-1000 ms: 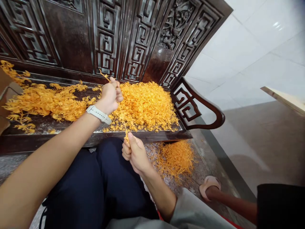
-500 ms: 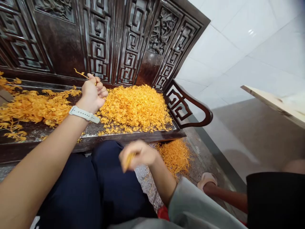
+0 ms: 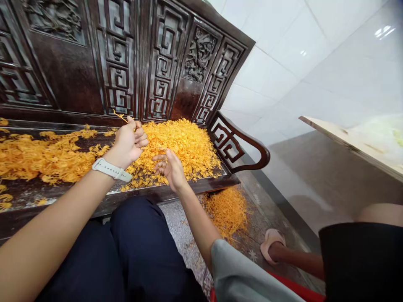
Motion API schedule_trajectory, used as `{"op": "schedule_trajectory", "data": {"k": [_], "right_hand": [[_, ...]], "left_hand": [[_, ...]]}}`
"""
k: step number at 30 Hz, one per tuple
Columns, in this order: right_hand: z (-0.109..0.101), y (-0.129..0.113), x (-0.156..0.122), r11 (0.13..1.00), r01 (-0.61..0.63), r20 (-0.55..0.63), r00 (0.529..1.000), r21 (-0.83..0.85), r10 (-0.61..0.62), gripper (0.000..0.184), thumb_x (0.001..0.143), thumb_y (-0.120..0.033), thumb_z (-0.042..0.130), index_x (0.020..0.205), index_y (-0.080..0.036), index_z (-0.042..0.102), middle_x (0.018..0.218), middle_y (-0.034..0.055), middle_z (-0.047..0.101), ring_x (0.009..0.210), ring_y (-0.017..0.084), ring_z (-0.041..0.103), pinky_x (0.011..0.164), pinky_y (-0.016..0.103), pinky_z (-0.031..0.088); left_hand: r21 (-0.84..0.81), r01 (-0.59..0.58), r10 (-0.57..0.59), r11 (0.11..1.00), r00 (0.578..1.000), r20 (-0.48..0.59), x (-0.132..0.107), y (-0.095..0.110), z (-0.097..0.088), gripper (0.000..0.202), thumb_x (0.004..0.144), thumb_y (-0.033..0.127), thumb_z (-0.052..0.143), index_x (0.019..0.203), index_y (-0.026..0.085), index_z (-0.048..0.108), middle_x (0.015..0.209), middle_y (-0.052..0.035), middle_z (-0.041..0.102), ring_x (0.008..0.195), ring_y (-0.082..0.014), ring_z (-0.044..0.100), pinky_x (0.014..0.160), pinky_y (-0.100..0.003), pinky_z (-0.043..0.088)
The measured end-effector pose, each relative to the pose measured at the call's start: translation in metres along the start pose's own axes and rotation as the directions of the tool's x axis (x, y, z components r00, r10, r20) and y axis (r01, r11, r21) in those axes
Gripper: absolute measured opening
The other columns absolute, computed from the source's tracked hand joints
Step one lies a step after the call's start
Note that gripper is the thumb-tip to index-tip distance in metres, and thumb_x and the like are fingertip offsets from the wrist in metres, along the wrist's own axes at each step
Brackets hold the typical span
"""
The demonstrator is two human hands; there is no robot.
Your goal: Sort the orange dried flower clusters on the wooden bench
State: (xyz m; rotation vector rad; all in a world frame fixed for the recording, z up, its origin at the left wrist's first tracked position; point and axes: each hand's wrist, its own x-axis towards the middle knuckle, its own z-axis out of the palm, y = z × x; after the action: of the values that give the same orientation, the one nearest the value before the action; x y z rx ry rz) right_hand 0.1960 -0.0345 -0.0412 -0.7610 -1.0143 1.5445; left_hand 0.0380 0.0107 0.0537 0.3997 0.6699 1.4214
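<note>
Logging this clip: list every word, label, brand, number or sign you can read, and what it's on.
No text can be read anywhere in view.
The pale wrist strap shows no lettering.
The bench back has carved patterns, none readable as writing.

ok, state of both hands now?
Left hand: closed, holding a thin orange stem.
Right hand: loosely open by the orange pile, nothing clearly held.

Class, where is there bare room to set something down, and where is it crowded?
A dusty strip of seat shows between the left pile and front edge, barring a few scraps. Floor shows between the knee and orange heap. Crowded: the seat's right end, under the right pile.
</note>
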Motion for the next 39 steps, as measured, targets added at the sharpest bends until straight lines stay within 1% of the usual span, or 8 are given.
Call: {"op": "schedule_trajectory", "data": {"k": [6, 11, 18, 23, 27, 31, 34, 39], "right_hand": [[-0.001, -0.004, 0.001, 0.965, 0.217, -0.113, 0.966, -0.15, -0.234, 0.05, 0.088, -0.069, 0.078, 0.105, -0.025, 0.06, 0.063, -0.0105, 0.034, 0.049, 0.007, 0.026, 0.044, 0.021, 0.025], [-0.023, -0.01, 0.004, 0.907, 0.294, -0.213, 0.907, -0.301, -0.365, 0.041, 0.1, -0.064, 0.065, 0.115, -0.027, 0.074, 0.082, 0.0001, 0.06, 0.068, 0.012, 0.054, 0.062, 0.025, 0.046], [-0.024, -0.032, -0.076, 0.365, 0.614, 0.055, 0.556, -0.7, -0.83, 0.037, 0.109, -0.051, 0.056, 0.103, -0.03, 0.086, 0.116, 0.0088, 0.074, 0.116, 0.026, 0.067, 0.105, 0.049, 0.051], [-0.029, -0.057, -0.096, 0.647, 0.591, 0.484, 0.795, -0.482, -0.366, 0.02, 0.103, -0.04, 0.071, 0.11, -0.029, 0.085, 0.072, 0.0015, 0.071, 0.067, 0.017, 0.065, 0.068, 0.034, 0.051], [-0.046, -0.043, -0.015, 0.89, 0.114, -0.085, 0.982, -0.441, -0.168, 0.047, 0.097, -0.063, 0.068, 0.12, -0.023, 0.075, 0.077, 0.001, 0.066, 0.062, 0.013, 0.055, 0.064, 0.03, 0.048], [-0.056, -0.026, 0.036, 0.811, -0.055, -0.406, 0.884, -0.582, -0.231, 0.076, 0.09, -0.06, 0.073, 0.148, -0.015, 0.054, 0.099, 0.0046, 0.066, 0.076, 0.015, 0.057, 0.069, 0.03, 0.048], [-0.044, -0.02, 0.024, 0.573, 0.253, -0.142, 0.82, -0.78, -0.554, 0.053, 0.101, -0.057, 0.061, 0.137, -0.019, 0.063, 0.11, 0.008, 0.066, 0.095, 0.018, 0.061, 0.086, 0.035, 0.051], [-0.017, -0.019, -0.003, 0.121, 0.525, 0.347, 0.701, -0.843, -0.623, 0.023, 0.106, -0.046, 0.065, 0.111, -0.024, 0.072, 0.092, 0.0033, 0.07, 0.087, 0.019, 0.061, 0.086, 0.037, 0.047]], "left_hand": [[0.143, 0.027, -0.027, 0.989, 1.0, -0.001, -0.008, -0.018, 0.01, 0.051, 0.117, 0.048, 0.038, 0.075, 0.02, 0.045, 0.046, 0.0093, 0.025, 0.035, -0.0061, 0.015, 0.035, -0.017, 0.013], [0.184, 0.056, -0.052, 0.981, 0.998, -0.03, -0.014, -0.022, 0.016, 0.049, 0.116, 0.047, 0.041, 0.075, 0.021, 0.043, 0.046, 0.0093, 0.025, 0.035, -0.0065, 0.014, 0.035, -0.017, 0.012], [0.097, -0.078, 0.096, 0.992, 0.976, -0.197, 0.018, -0.003, -0.014, 0.049, 0.115, 0.047, 0.048, 0.074, 0.022, 0.039, 0.046, 0.009, 0.025, 0.036, -0.0065, 0.015, 0.037, -0.019, 0.01], [-0.019, -0.077, 0.07, 0.997, 0.965, -0.252, 0.039, 0.019, -0.057, 0.049, 0.115, 0.05, 0.048, 0.075, 0.023, 0.038, 0.044, 0.0097, 0.025, 0.034, -0.0066, 0.017, 0.036, -0.019, 0.012], [-0.031, -0.076, 0.07, 0.997, 0.984, -0.164, 0.034, 0.014, -0.049, 0.046, 0.116, 0.044, 0.047, 0.075, 0.023, 0.041, 0.043, 0.0085, 0.026, 0.033, -0.0074, 0.017, 0.035, -0.022, 0.012], [-0.002, -0.051, 0.05, 0.999, 0.996, -0.069, 0.019, 0.006, -0.028, 0.045, 0.113, 0.044, 0.054, 0.075, 0.024, 0.042, 0.042, 0.008, 0.025, 0.034, -0.0084, 0.015, 0.035, -0.026, 0.01], [0.024, -0.021, 0.021, 1.0, 0.999, -0.035, 0.01, -0.001, -0.018, 0.045, 0.112, 0.047, 0.054, 0.076, 0.024, 0.043, 0.042, 0.0077, 0.027, 0.034, -0.0089, 0.015, 0.035, -0.027, 0.009], [0.047, 0.022, -0.022, 0.999, 1.0, -0.008, 0.01, -0.012, -0.013, 0.043, 0.111, 0.052, 0.055, 0.079, 0.024, 0.044, 0.044, 0.0077, 0.029, 0.034, -0.0084, 0.017, 0.036, -0.026, 0.009]]}}
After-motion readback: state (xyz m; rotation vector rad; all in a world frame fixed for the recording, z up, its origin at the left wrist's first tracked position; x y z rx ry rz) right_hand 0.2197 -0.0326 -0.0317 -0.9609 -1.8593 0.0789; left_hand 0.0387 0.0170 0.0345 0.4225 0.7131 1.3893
